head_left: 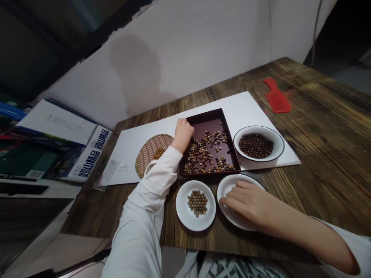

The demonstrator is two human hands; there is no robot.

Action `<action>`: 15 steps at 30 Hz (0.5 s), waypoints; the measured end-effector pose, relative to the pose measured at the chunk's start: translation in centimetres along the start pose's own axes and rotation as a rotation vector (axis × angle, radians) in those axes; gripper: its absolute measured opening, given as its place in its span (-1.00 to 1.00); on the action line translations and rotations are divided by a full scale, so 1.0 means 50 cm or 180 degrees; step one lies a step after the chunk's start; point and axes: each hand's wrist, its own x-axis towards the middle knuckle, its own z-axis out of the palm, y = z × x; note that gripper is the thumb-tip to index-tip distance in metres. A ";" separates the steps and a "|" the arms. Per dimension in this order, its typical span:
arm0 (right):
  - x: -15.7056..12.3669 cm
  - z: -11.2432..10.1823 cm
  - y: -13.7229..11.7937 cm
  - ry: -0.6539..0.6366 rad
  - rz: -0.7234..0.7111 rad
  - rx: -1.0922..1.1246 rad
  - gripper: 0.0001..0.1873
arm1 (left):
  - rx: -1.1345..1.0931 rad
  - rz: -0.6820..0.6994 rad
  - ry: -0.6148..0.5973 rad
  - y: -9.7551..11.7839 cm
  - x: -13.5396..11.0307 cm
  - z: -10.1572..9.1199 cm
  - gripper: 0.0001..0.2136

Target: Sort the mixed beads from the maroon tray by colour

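My left hand (183,135) is closed at the left rim of a maroon tray (207,125). Its fingertips are turned away, so what they hold, if anything, is hidden. Loose round beads (203,154) in brown, yellow, black and pale tones lie scattered in that tray. My right hand (246,202) reaches over a white plate (224,187), its fingers curled down into it; the hand covers most of the plate and whatever the fingers hold. Between my arms, a smaller white plate (181,204) carries a cluster of greenish-tan beads (197,202).
Left of the tray, a round woven mat (145,152) bears yellow-brown beads (159,153), partly behind my left arm. A white bowl (279,148) of dark brown beads stands to the right on a white board (242,106). Farther back lies a red scraper (276,98). Boxes (91,154) stand left.
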 end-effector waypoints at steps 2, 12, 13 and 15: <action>-0.001 0.000 0.000 -0.0013 0.0008 0.0042 -0.76 | 0.0012 -0.0055 0.0078 -0.008 -0.021 -0.019 -0.71; 0.001 -0.004 0.002 -0.0076 0.0030 0.0198 -0.75 | -0.0603 -0.0970 0.0613 -0.145 -0.196 -0.004 -0.86; 0.000 -0.002 0.003 -0.0075 0.0026 0.0222 -0.76 | -0.0674 -0.1159 0.0604 -0.156 -0.212 0.008 -0.86; -0.004 0.002 0.005 -0.0080 0.0028 0.0258 -0.76 | -0.0830 -0.1410 0.0524 -0.171 -0.241 0.033 -0.87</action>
